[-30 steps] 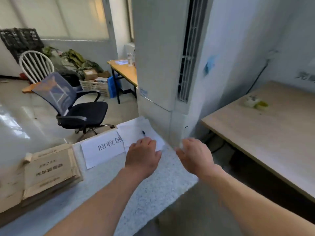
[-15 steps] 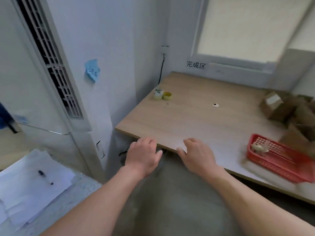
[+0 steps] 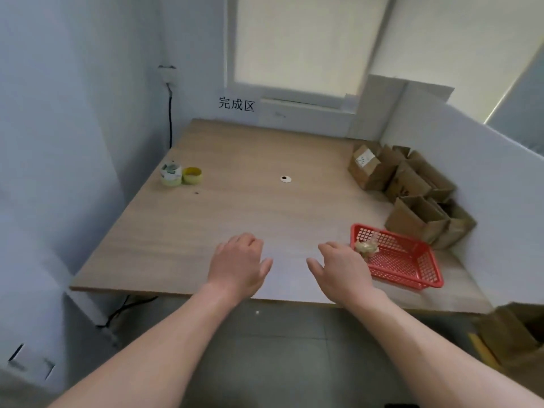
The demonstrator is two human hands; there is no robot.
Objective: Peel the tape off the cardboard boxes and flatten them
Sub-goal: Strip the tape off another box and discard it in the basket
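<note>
Beyond the red basket [image 3: 424, 282], along the white partition [image 3: 471, 178], the cardboard boxes [image 3: 412, 198] stand in a row running away from the person. There are five or so; overlap blurs the count. Both hands hover over the desk [image 3: 235, 207], fingers [image 3: 331, 247] loosely curled and holding nothing. The right hand [image 3: 343, 269], just beside the basket, is nearer than the left hand [image 3: 238, 263].

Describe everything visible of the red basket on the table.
The basket is red, shallow and rectangular, apparently plastic, with lattice walls and floor. It sits flat on the table near the front right, skewed to the edge. A crumpled yellowish wad, perhaps tape, lies at its left end. The boxes stand close behind it. The right hand is beside its left end; whether they touch cannot be told.
</note>
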